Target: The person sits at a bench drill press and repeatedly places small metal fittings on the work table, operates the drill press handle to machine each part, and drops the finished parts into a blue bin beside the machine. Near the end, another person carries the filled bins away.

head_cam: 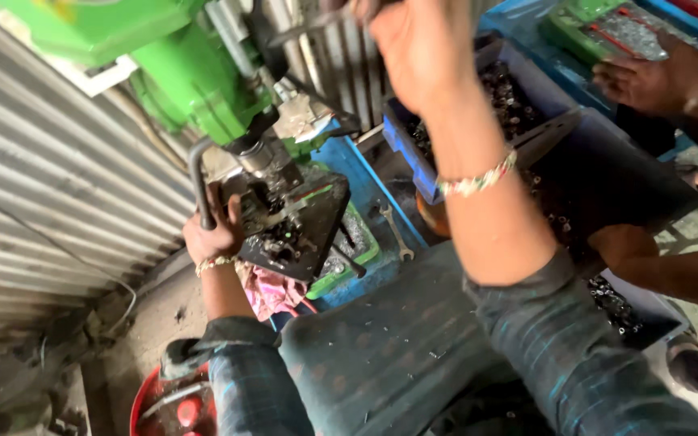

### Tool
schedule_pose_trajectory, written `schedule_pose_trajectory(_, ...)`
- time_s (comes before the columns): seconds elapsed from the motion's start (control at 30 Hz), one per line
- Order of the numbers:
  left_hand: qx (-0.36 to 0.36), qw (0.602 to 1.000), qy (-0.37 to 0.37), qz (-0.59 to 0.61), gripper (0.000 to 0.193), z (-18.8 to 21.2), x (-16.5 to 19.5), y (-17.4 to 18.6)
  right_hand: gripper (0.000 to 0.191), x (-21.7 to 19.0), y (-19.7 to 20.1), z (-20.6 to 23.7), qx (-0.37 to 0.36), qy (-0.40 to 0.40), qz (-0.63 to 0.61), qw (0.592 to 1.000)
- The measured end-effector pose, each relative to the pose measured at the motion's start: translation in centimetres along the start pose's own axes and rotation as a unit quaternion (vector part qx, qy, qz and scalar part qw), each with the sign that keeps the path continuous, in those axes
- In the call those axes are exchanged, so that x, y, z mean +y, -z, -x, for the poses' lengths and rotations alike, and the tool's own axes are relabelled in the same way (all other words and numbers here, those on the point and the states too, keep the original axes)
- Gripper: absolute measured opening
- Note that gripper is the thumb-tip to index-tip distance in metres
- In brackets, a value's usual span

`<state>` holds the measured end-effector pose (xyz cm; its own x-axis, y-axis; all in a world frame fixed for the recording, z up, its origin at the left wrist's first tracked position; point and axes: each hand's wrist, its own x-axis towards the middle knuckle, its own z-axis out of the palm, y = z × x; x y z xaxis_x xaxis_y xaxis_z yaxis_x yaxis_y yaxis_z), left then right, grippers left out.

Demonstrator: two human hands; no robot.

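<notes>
Blue crate (pixel 408 153): holds many small dark metal parts, just right of the drill.
Green tray (pixel 357 262): under the drill table, with some small metal pieces inside.
Red bucket (pixel 149 400): at bottom left, contents not clear.
Left hand (pixel 213 232): fingers closed around a dark curved handle (pixel 198 182) beside the drill table (pixel 296 230).
Right hand (pixel 418 44): raised, closed on the feed lever (pixel 304 31) of the green drill press (pixel 195 77).
Other person's hand (pixel 648 81): near a second green tray (pixel 607 28).
</notes>
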<state>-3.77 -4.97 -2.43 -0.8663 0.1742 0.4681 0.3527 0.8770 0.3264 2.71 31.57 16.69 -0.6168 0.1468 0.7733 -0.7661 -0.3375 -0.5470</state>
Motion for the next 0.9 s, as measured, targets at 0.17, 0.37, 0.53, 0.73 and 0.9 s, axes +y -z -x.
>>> schedule_pose_trajectory(0.17, 0.032, 0.999, -0.038, -0.009, 0.041, 0.2, -0.4, -0.5, 0.045, -0.5, -2.1, 2.5, -0.023, 0.019, -0.017, 0.999)
schedule_pose_trajectory(0.37, 0.032, 0.999, -0.021, 0.000, 0.036, 0.5, 0.3, -0.5, 0.051, 0.2, -2.4, 3.4, 0.011, 0.037, 0.028, 0.999)
schedule_pose_trajectory(0.53, 0.011, 0.999, -0.022, -0.028, 0.037, 0.3, 1.1, 0.0, 0.050, 0.0, -2.2, 3.9, -0.001, 0.025, 0.042, 0.999)
schedule_pose_trajectory(0.73, 0.016, 0.999, -0.032, -0.036, 0.038, 0.3, 1.2, -0.1, 0.047, -0.5, -2.3, 4.7, -0.012, 0.016, 0.000, 1.000)
schedule_pose_trajectory(0.9, 0.012, 0.999, -0.036, -0.022, 0.040, 0.3, 1.0, -0.2, 0.051, -0.8, -2.2, 5.1, -0.021, 0.006, -0.009, 1.000)
